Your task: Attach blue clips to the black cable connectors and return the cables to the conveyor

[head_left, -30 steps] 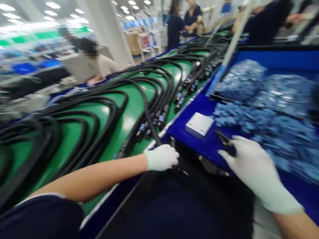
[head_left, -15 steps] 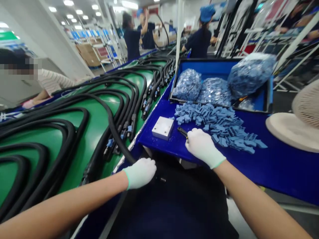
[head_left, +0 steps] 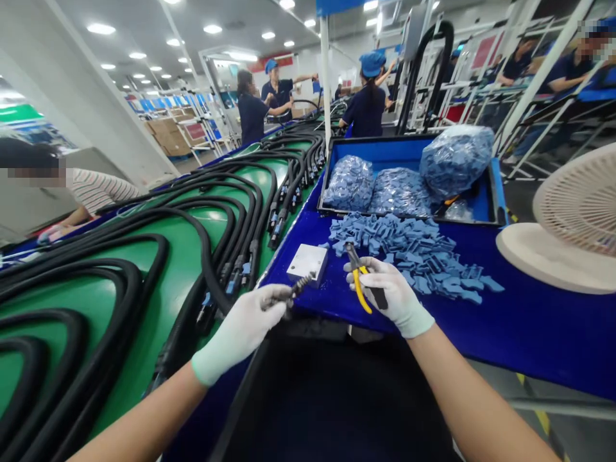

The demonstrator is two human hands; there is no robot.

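My left hand (head_left: 257, 314), in a white glove, is closed around the end of a black cable (head_left: 205, 247). A dark, spring-like tip (head_left: 303, 283) sticks out past its fingers, in front of a silver metal block (head_left: 308, 259) on the blue table. In my gloved right hand (head_left: 387, 292) is a pair of pliers (head_left: 359, 282) with yellow and black handles, jaws pointing up and away. Its handles are spread apart. Just beyond the pliers lies a heap of small blue plastic clips (head_left: 409, 250).
A blue bin (head_left: 399, 146) with bags of blue clips (head_left: 349, 184) stands behind the heap. A beige fan (head_left: 543, 256) is at the right. Black cables cover the green conveyor (head_left: 187, 221) at left. Several co-workers (head_left: 363, 102) are farther off; one person (head_left: 103, 186) is at far left.
My left hand has risen away from me with the cable end, bringing its tip near the metal block. The pliers have turned upright in my right hand, their handles now showing. The view has tilted up.
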